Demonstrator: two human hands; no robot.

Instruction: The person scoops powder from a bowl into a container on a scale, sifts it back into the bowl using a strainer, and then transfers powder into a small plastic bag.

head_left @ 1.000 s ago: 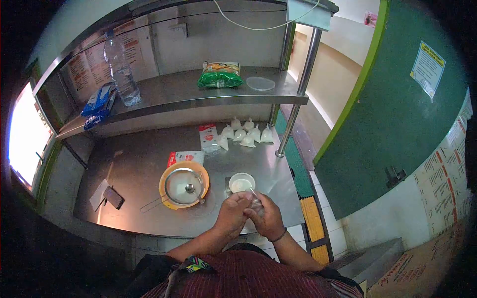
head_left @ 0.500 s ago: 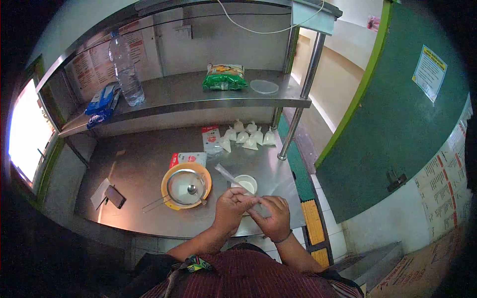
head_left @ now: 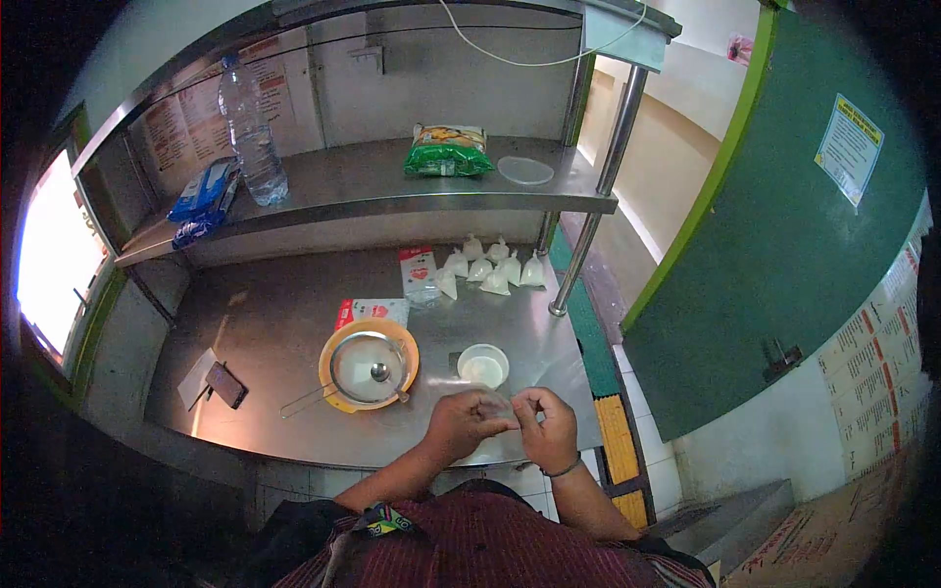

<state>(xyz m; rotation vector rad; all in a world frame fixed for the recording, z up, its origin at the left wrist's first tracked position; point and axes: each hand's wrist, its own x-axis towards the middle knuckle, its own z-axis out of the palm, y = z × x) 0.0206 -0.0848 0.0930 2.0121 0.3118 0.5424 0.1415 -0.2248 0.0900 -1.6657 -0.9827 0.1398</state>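
My left hand (head_left: 469, 423) and my right hand (head_left: 546, 428) meet above the front edge of the steel table (head_left: 265, 392). Between them is a thin clear plastic bag (head_left: 498, 406), and the fingers of both are closed on it. Just beyond them stands a white round tub (head_left: 483, 366) with white powder in it. To its left, an orange bowl (head_left: 327, 365) bears a strainer (head_left: 368, 367) with white powder and a metal spoon (head_left: 379, 371). Several tied bags of white powder (head_left: 495, 282) sit at the back right of the table.
A red and white box (head_left: 418, 269) and another (head_left: 380, 312) lie behind the bowl. A phone (head_left: 227, 386) rests on paper at the left. The raised shelf (head_left: 343, 198) holds a water bottle (head_left: 255, 147), blue packets (head_left: 204, 196), a green packet (head_left: 447, 153) and a clear lid (head_left: 525, 171).
The plastic bag, before stretched out up and left over the tub, is now low between my fingers. Both hands have shifted slightly, and the tub is no longer partly covered.
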